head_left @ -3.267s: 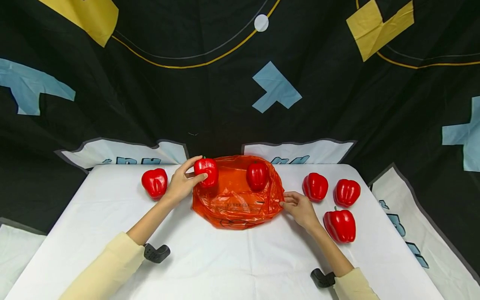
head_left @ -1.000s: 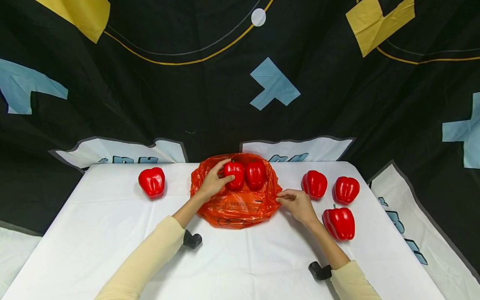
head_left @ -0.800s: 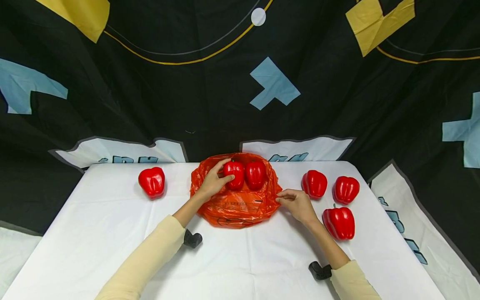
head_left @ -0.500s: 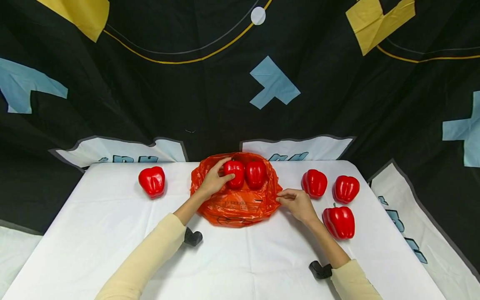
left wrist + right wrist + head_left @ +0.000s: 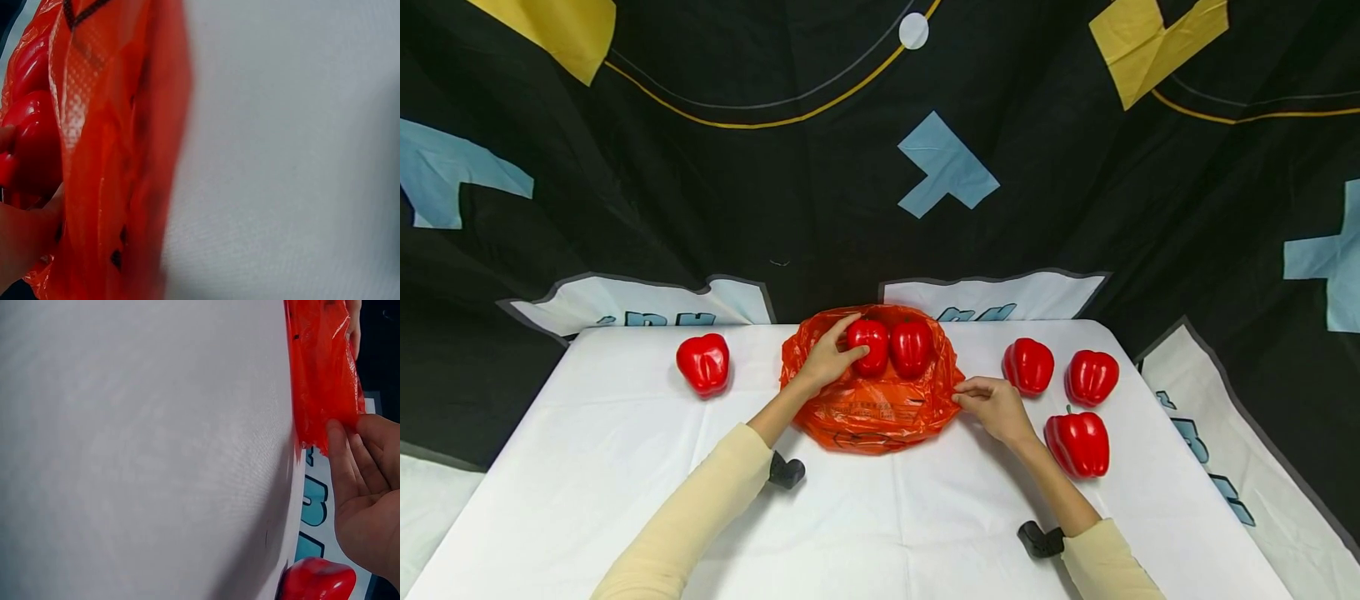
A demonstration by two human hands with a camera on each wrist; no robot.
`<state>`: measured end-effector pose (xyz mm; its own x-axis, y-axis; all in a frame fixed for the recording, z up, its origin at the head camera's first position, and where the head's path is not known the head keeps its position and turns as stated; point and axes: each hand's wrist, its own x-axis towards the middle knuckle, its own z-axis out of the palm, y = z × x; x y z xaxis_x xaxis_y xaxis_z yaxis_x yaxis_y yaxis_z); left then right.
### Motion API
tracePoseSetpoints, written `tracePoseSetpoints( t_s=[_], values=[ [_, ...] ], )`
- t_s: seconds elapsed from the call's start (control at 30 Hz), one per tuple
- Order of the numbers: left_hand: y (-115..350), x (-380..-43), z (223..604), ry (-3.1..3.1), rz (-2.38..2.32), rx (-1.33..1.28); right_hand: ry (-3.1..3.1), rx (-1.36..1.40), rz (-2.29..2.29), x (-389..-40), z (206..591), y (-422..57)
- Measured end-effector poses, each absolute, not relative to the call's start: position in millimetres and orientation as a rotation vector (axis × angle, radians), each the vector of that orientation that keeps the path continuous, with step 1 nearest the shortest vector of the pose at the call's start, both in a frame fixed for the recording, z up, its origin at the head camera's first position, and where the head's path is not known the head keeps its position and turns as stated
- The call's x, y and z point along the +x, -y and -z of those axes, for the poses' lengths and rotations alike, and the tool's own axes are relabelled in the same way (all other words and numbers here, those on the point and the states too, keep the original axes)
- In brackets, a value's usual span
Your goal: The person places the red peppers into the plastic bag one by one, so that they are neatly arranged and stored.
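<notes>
An orange-red plastic bag (image 5: 865,417) lies open at the middle of the table's far side. Two red bell peppers are side by side in it. My left hand (image 5: 829,364) reaches over the bag's left rim and grips the left bell pepper (image 5: 871,346), thumb on its near side and fingers behind. The right bell pepper (image 5: 912,350) stands free of any hand. At the bag's right edge my right hand (image 5: 992,408) pinches the plastic; the right wrist view shows the thumb and fingers (image 5: 369,456) meeting on the bag's edge.
One bell pepper (image 5: 703,365) rests on the white table (image 5: 850,533) left of the bag. To the right sit three more: a near one (image 5: 1077,445), one behind it (image 5: 1028,367) and a far-right one (image 5: 1092,377). A black cloth (image 5: 700,208) hangs behind the table.
The left hand has carried its bell pepper rightward, from the bag's left rim to beside the other pepper. Over the last second both hands stay nearly still, the right holding the bag's edge.
</notes>
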<state>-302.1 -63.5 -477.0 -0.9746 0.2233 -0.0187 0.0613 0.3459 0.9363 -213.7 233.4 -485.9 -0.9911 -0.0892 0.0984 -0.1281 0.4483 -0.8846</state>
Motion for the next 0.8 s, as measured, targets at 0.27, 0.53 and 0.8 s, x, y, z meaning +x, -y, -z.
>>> tracePoseSetpoints(
  t_s=[0.27,0.53,0.8],
  values=[
    [65.0,-304.0,476.0,-2.442,-1.685,0.264,2.64,0.186,-1.627,-214.8,485.1,-232.3],
    [66.1,-305.8,476.8,-2.435,-1.669,0.267,2.647,0.161,-1.643,-214.5,484.3,-233.5],
    [65.8,-304.0,475.0,-2.436,-1.651,0.273,2.645,0.142,-1.648,-214.6,484.3,-233.7]
  ],
)
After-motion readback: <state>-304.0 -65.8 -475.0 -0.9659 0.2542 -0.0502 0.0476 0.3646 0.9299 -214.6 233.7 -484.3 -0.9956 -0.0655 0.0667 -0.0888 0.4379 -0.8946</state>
